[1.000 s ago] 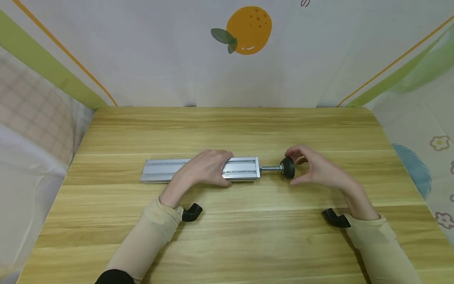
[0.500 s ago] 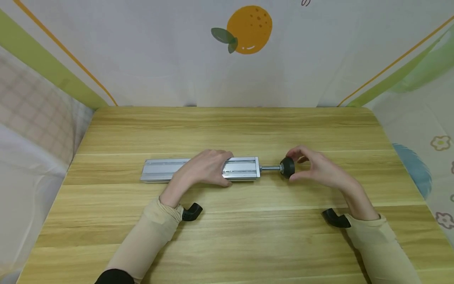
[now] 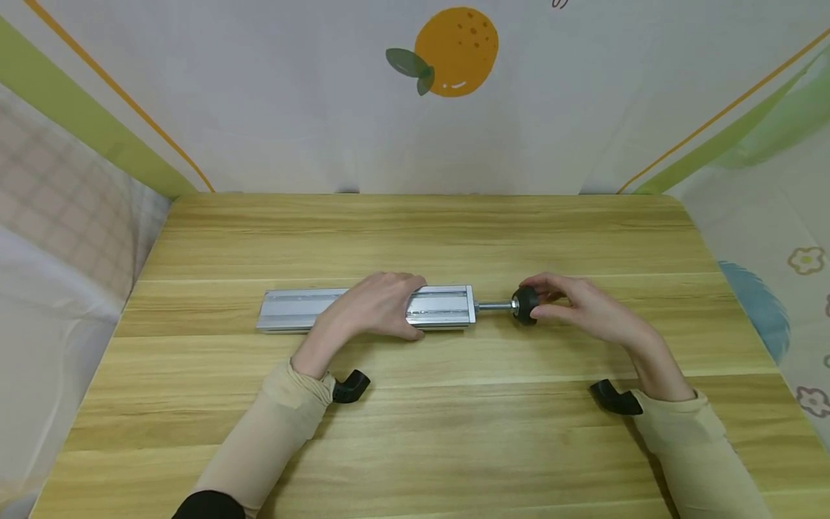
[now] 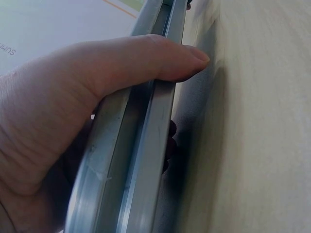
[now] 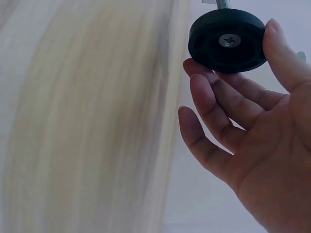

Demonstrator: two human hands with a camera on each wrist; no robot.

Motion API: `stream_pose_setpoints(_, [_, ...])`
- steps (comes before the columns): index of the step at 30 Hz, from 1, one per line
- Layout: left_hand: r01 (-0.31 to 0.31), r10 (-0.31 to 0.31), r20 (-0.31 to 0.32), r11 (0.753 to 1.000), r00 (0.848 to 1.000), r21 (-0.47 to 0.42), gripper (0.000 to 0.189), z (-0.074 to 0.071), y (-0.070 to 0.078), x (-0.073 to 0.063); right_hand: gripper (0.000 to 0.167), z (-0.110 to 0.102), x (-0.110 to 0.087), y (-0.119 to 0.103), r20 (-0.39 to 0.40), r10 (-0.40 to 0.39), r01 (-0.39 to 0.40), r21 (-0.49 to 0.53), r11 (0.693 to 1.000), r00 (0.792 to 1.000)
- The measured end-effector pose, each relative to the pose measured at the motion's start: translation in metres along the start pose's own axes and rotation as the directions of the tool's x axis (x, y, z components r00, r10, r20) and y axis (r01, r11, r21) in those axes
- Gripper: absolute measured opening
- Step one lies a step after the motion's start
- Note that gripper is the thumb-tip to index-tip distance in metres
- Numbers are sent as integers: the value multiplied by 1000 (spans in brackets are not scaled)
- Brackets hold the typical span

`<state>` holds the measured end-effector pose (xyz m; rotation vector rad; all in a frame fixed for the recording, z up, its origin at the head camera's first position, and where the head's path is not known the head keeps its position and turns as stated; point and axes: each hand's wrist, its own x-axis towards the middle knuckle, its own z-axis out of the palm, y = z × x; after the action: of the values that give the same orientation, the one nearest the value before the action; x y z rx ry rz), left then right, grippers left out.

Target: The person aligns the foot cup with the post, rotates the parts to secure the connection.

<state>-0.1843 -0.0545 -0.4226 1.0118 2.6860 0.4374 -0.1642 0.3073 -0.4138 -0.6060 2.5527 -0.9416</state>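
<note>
A silver aluminium profile (image 3: 441, 305) lies lengthwise on the wooden table. My left hand (image 3: 372, 306) grips it across the top, with the thumb (image 4: 165, 58) over the near grooved side; the other fingers are mostly hidden behind it. From the profile's right end a threaded rod (image 3: 495, 306) sticks out, carrying a black round levelling foot (image 3: 525, 306). My right hand (image 3: 590, 310) pinches that foot between thumb and fingers from the right. In the right wrist view the underside of the foot (image 5: 226, 43) shows a cross-head screw, and the lower fingers are loosely bent away from it.
The wooden table (image 3: 454, 432) runs back to a white printed curtain (image 3: 292, 108), and more cloth hangs at both sides. A black curved piece (image 3: 351, 387) sits at the left cuff, and a similar black piece (image 3: 614, 398) at the right cuff.
My right thumb has moved up over the levelling foot's near side and the fingers have shifted round it, closing the wider gap seen before. The left hand and profile stay in place.
</note>
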Motion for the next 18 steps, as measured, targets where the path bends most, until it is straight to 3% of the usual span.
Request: stream_pose_setpoints(18, [-2,2,1,1000,1000,10,65,-1,1,0,47,0,1,7,37,-27,28,-15,999,999])
